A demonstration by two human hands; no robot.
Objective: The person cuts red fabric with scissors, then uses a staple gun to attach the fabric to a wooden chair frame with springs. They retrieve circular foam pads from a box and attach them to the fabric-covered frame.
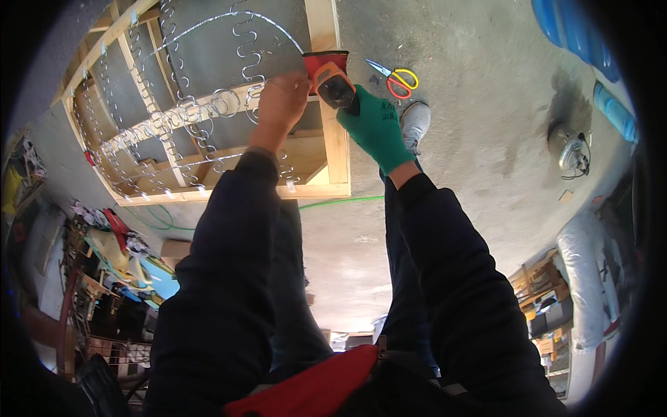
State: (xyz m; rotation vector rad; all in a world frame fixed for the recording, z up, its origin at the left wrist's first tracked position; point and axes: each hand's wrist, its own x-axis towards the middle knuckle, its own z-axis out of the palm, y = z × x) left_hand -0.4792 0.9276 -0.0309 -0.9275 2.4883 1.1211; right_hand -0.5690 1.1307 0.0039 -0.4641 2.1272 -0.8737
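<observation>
My right hand (375, 132), in a green glove, is closed around an orange and black hand tool (335, 87) whose exact kind I cannot make out. The tool is at the edge of a wooden frame (338, 146) strung with wavy metal springs (248, 52). Against that edge is a red piece with a black border (326, 60), partly covered by the tool. A long pale wire (260, 17) arcs across the frame to this red piece. My bare left hand (283, 101) is beside the tool, fingers pressed together; whatever they pinch is hidden.
Scissors with red and yellow handles (399, 80) lie on the concrete floor near my shoe (415, 121). A green hose (340, 201) runs past the frame. A round metal object (571, 151) and blue containers (580, 35) are at the right. Cluttered shelves (111, 299) stand at the left.
</observation>
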